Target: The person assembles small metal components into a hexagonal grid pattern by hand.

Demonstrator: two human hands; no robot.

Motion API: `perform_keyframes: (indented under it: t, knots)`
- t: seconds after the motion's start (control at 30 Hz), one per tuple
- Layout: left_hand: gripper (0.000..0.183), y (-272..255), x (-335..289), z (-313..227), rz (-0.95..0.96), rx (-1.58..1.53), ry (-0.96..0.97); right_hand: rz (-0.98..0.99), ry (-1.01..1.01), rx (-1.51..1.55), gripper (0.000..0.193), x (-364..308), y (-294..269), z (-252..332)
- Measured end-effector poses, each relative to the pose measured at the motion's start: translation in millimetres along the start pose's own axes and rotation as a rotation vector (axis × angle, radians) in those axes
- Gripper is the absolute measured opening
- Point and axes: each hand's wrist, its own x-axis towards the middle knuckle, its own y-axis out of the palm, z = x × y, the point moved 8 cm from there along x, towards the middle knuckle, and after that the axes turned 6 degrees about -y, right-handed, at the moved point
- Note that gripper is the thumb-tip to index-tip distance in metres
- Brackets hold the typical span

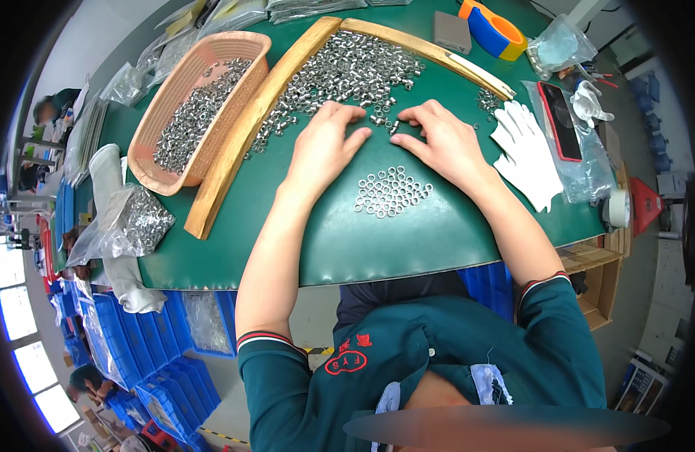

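Observation:
Small silver metal rings lie in a large loose pile (347,68) on the green table. Below it, nearer me, a flat cluster of rings (392,192) lies in one layer, most with their round openings up. My left hand (325,147) is at the pile's lower edge, fingers curved, thumb apart, and nothing visible between them. Across a small gap, my right hand (441,143) has its thumb and index finger spread beside a few stray rings (385,120). One of these is close to its fingertips; whether they touch it I cannot tell.
Wooden strips (234,151) border the pile on the left and back. Left of them stands a pink basket (148,151) of metal parts, with a filled plastic bag (144,218) nearby. At right lie a white glove (528,151), a phone (560,120) and a tape roll (618,209).

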Motion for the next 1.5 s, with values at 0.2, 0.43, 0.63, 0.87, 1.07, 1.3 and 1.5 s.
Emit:
perform_keyframes:
  t: [0.2, 0.43, 0.63, 0.87, 1.07, 1.3, 1.5]
  knots:
    - [0.023, 15.7, -1.0, -15.6, 0.068, 0.141, 0.083, 0.118, -0.143, 0.030, 0.023, -0.4, 12.7, 10.3]
    - [0.022, 4.2, -8.8, -12.0, 0.108, 0.077, 0.143, 0.096, -0.126, 0.221, 0.019, -4.1, 2.9, 8.4]
    - [0.021, 5.2, -9.7, -16.1, 0.071, 0.051, 0.178, 0.025, -0.176, 0.146, 0.021, -4.1, -6.5, 10.6]
    - [0.015, 12.2, -4.8, -20.2, 0.055, 0.152, 0.222, 0.021, -0.207, -0.004, 0.019, -4.5, -3.9, 2.8]
    - [0.017, 10.8, -4.6, -18.5, -0.017, 0.126, 0.238, 0.038, -0.215, 0.016, 0.020, -5.6, -3.2, 15.3]
    - [0.018, 9.9, -8.9, -18.0, 0.084, 0.136, 0.237, 0.098, -0.147, 0.015, 0.013, -4.0, 1.0, 8.4]
    - [0.012, 9.7, -7.1, -20.0, 0.054, 0.139, 0.241, 0.038, -0.170, 0.008, 0.013, -3.8, -0.7, 5.7]
